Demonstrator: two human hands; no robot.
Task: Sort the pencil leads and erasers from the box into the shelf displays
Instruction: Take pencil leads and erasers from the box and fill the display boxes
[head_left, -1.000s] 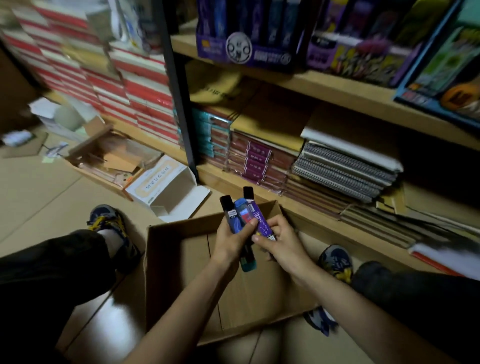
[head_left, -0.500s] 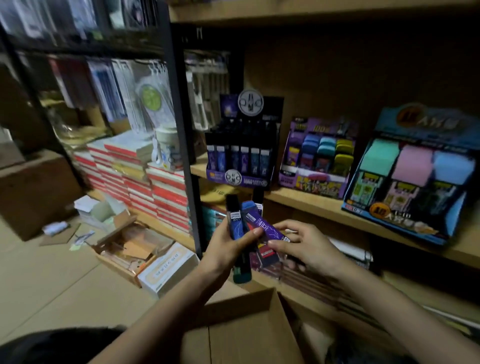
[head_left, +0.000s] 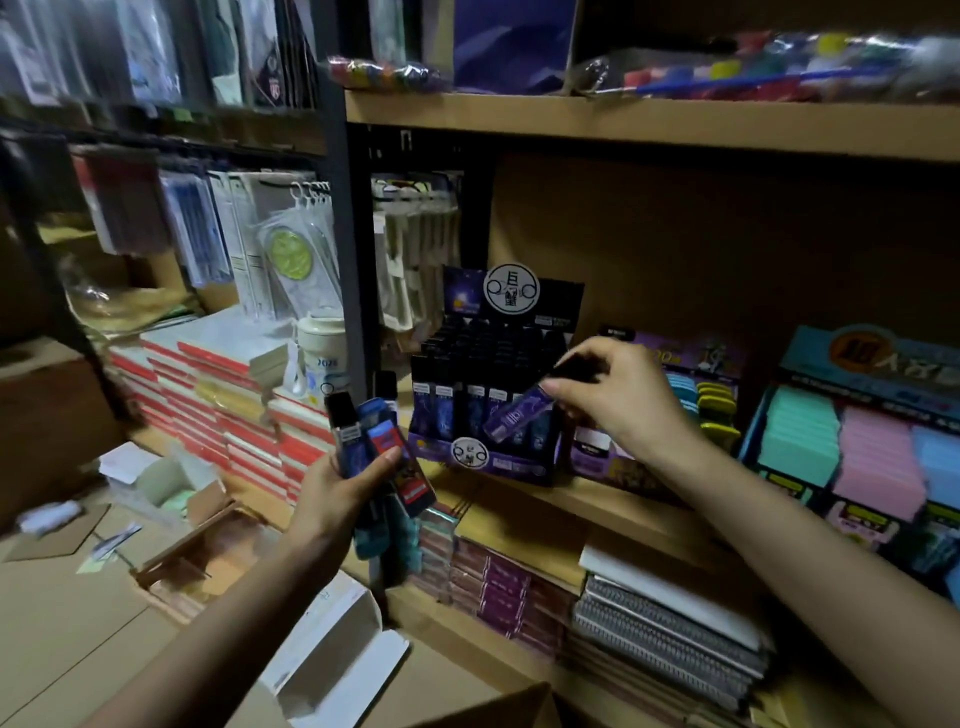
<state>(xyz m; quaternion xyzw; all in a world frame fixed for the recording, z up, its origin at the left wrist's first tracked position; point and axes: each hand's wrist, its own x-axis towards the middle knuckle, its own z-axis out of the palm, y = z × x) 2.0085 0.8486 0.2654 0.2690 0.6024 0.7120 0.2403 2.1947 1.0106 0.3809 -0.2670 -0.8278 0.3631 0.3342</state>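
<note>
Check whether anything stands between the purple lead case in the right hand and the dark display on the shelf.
Nothing visible does. The right hand pinches the purple lead case, tilted, just before the lead display. The left hand holds the other cases lower left, off that path. A free slot cannot be made out.

Stationery shop, stocked shelves (head_left: 649, 122), eraser displays (head_left: 852, 447), stacked notebooks (head_left: 670, 629)

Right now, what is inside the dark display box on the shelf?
The display box holds upright rows of black-capped lead cases; only the front row's blue labels show. The right hand and its purple case cover the front right corner.
</note>
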